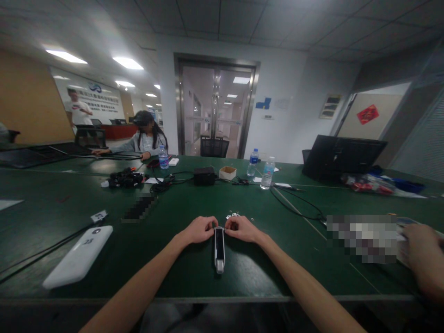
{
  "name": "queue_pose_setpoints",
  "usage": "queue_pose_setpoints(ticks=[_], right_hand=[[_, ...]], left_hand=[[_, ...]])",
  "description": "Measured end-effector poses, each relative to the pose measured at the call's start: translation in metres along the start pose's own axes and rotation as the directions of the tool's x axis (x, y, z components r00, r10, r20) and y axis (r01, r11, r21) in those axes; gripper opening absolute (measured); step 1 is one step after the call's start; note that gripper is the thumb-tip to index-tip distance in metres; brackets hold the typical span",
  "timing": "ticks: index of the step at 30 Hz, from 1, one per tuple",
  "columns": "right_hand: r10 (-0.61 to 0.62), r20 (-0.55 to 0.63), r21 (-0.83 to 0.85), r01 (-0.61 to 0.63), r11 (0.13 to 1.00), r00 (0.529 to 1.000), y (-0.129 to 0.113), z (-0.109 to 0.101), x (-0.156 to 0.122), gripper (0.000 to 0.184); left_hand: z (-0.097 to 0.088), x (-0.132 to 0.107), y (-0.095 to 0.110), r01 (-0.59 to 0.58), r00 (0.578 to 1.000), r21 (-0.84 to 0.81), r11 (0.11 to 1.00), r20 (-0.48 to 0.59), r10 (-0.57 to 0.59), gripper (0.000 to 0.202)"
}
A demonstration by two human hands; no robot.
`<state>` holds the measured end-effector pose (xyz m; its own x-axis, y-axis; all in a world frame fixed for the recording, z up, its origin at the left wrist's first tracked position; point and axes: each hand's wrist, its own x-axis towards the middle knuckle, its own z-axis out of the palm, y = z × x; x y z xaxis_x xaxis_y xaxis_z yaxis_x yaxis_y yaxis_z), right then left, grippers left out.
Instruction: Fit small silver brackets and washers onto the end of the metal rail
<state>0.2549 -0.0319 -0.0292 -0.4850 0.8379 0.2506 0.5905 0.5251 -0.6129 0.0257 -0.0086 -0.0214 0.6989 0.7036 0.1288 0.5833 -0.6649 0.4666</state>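
Observation:
On the green table right in front of me lies a long narrow object [219, 249], with white edges, a dark inner face and a pale block at its near end. My left hand [200, 230] is at the left of its far end, thumb and fingers curled together against it. Opposite, my right hand [242, 229] pinches at the right side of that same end. Whether a small part sits between the fingertips is too small to tell. Just beyond my right hand is a little pile of small white pieces [234, 215], partly hidden by the fingers.
A white device [79, 256] lies at left. Farther back are tangled black cables [126, 178], a black box [204, 176], an open small carton [227, 173], water bottles [267, 173] and a monitor [342, 157]. Another person's hand [425, 249] is at right; a person sits across the table.

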Motion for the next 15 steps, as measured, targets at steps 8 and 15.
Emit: queue_pose_setpoints(ticks=[8,15], right_hand=[[0.005,-0.005,-0.024,-0.005,1.000,1.000,0.0007,0.0001,0.0000,0.011],[-0.005,-0.005,-0.029,0.005,1.000,1.000,0.0001,-0.0002,0.0001,0.011]], left_hand=[[-0.0002,0.0003,0.0003,-0.003,1.000,0.011,1.000,0.000,0.003,0.017],[-0.0019,-0.0003,0.0031,0.005,1.000,0.027,1.000,-0.002,-0.005,0.018]])
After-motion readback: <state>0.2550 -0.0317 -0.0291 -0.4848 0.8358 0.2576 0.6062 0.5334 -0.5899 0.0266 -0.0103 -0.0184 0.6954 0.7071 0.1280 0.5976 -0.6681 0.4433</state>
